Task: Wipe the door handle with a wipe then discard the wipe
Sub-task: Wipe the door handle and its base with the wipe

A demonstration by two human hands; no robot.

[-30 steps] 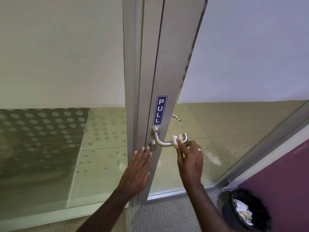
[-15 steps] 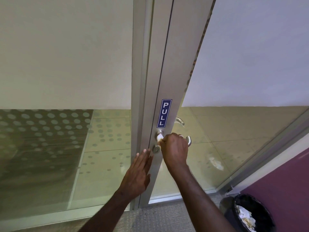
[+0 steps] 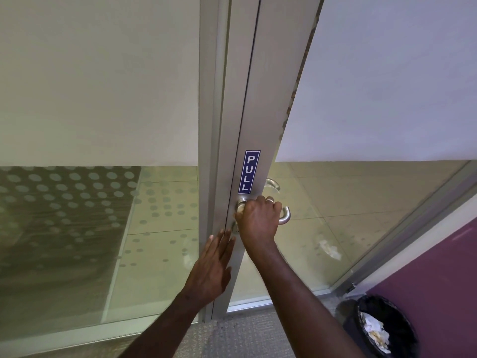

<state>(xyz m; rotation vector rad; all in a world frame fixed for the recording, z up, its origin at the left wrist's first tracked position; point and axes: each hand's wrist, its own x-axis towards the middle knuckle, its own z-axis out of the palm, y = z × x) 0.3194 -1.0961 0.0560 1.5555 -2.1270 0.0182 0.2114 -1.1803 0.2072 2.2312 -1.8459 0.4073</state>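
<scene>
Gripping curved silver door handle (image 3: 284,215) | right hand (image 3: 259,220) fisted | wipe hidden

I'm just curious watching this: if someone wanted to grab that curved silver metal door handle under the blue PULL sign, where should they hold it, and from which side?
Probably the straight middle bar of the curved silver metal door handle, from the front, fingers over the top. The right hand wraps it there now; its hooked end curls back toward the glass, which should stop slipping.
</scene>
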